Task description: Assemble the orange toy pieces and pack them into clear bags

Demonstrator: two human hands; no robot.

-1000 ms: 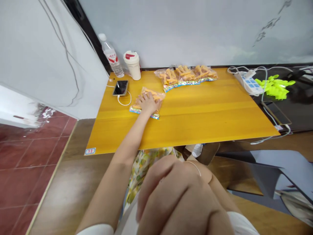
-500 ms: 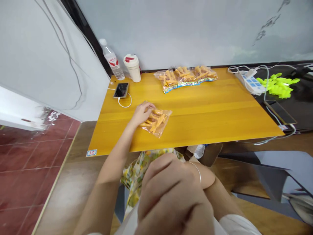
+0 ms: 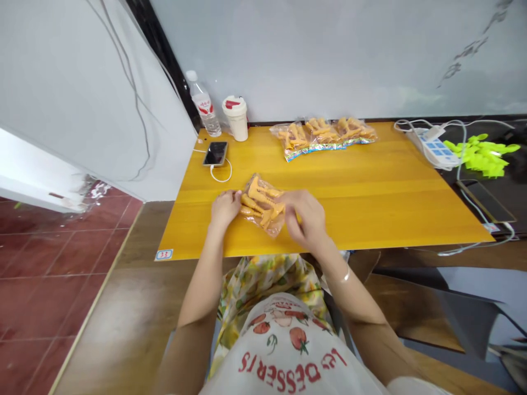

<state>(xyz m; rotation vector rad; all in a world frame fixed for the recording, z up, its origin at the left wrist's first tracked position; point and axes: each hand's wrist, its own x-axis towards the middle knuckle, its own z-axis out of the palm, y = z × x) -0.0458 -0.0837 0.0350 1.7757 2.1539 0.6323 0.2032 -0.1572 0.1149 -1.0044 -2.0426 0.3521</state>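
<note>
On the table before me lies a clear plastic bag [image 3: 265, 204] of orange-yellow pieces, possibly toys, with ridged stems. My left hand [image 3: 225, 209] rests on the table at the bag's left edge, its curled fingers against the plastic. At the right edge is my right hand [image 3: 308, 218], slightly blurred, with its thumb apart from its fingers and its fingertips over the bag's side. How firmly either hand touches the bag is hard to see.
Three similar packets [image 3: 323, 136] lie along the table's back edge. A water bottle [image 3: 205, 109], a lidded cup [image 3: 236, 118] and a charging phone [image 3: 215, 153] stand or lie back left. Rightward are a power strip [image 3: 436, 148], neon-yellow pieces [image 3: 481, 154] and another phone [image 3: 486, 200].
My right hand has gone from close before the camera down to the bag's right side. My left hand has slid from the bag's top to its left edge. The bag is turned slightly.
</note>
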